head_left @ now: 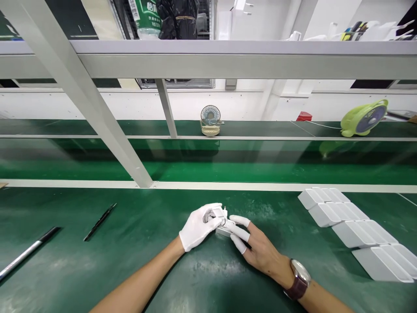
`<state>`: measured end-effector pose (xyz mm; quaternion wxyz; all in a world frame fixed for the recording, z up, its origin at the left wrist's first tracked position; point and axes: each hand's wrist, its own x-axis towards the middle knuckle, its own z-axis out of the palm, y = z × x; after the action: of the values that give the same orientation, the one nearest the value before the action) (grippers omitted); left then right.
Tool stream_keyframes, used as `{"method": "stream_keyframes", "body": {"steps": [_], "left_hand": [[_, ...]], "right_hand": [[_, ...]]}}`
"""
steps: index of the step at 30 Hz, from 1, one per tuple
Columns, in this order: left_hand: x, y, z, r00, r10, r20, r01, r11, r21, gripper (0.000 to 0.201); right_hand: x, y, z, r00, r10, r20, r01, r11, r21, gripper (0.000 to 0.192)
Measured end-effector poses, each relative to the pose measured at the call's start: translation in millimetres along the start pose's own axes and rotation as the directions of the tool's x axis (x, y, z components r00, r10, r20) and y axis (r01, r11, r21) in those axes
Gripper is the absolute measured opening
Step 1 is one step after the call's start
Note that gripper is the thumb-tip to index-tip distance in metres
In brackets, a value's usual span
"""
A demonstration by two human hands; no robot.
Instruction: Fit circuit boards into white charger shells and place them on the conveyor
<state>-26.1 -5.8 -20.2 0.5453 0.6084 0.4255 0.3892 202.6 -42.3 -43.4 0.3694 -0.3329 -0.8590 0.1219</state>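
Note:
My left hand (200, 227), in a white glove, is closed with thumb and fingers around a small white plastic part (219, 212) that has a thin dark wire or line on it. White finger cots cover several fingertips of my right hand (252, 243). Its fingers reach the same spot from the right and pinch at a white box-like piece (223, 232) just below the part. The fingers partly hide both pieces, so I cannot tell whether they are joined.
Rows of white plastic housings (355, 232) stand at the right of the green bench (156, 278). A black pen (100, 222) and a silver-and-black marker-like stick (29, 252) lie left. Beyond the bench rail are a small fan (210, 118) and a green fan (363, 118). A slanted metal post (94, 100) rises at left.

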Motion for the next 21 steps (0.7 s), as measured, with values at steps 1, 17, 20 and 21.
{"method": "stream_keyframes", "body": {"steps": [1,17,20,21], "left_hand": [[0,0,-0.4,1.000,0.000,0.000,0.000,1.000,-0.013,0.052],[8,11,-4.1,0.982,-0.139,0.126,0.156,0.979,-0.134,0.061],[7,9,-7.6,0.982,-0.084,0.171,0.118,0.972,-0.204,0.065],[7,7,-8.9,0.980,-0.054,0.189,0.098,0.968,-0.232,0.066]], "right_hand": [[0,-1,-1,1.000,-0.007,0.023,0.007,1.000,-0.003,0.051],[4,3,3,0.999,-0.050,0.015,0.049,0.998,0.036,0.050],[5,2,8,0.999,-0.045,0.000,0.045,0.998,0.047,0.050],[5,1,10,0.999,-0.041,-0.007,0.041,0.997,0.067,0.049]]}}
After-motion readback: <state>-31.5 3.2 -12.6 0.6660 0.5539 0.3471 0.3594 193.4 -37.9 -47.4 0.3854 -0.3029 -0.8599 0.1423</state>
